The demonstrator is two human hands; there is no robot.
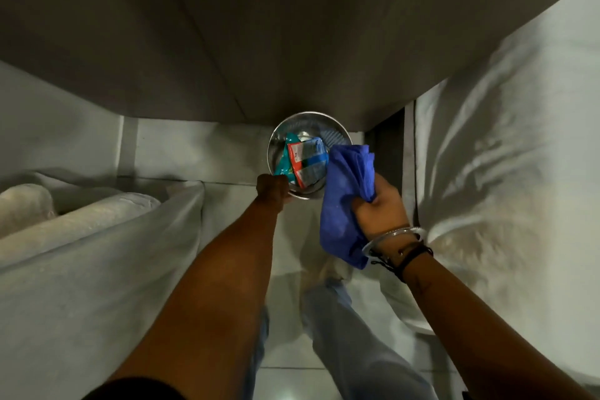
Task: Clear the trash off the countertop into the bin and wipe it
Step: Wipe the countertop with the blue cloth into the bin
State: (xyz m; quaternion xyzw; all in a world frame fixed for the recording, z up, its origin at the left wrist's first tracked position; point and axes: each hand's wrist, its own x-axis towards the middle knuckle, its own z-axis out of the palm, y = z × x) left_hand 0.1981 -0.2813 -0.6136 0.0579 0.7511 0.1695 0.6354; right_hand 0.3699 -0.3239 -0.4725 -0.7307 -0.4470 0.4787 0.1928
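Note:
A round steel bin (336, 135) stands on the floor below me, against a grey cabinet front. Inside it lie crumpled wrappers, one teal (286, 159) and one red, white and blue (306, 162). My left hand (272, 187) reaches down to the bin's near rim, its fingers closed at the teal wrapper's lower edge; whether it grips the wrapper or the rim is hidden. My right hand (381, 208) is shut on a blue cloth (344, 201) that hangs just right of the bin, partly covering its rim.
A grey cabinet front (292, 26) rises behind the bin. A bed with white sheets (506, 156) fills the right side. A white cushioned seat (97, 253) sits at the left. My legs in light jeans (344, 334) stand on the pale tiled floor.

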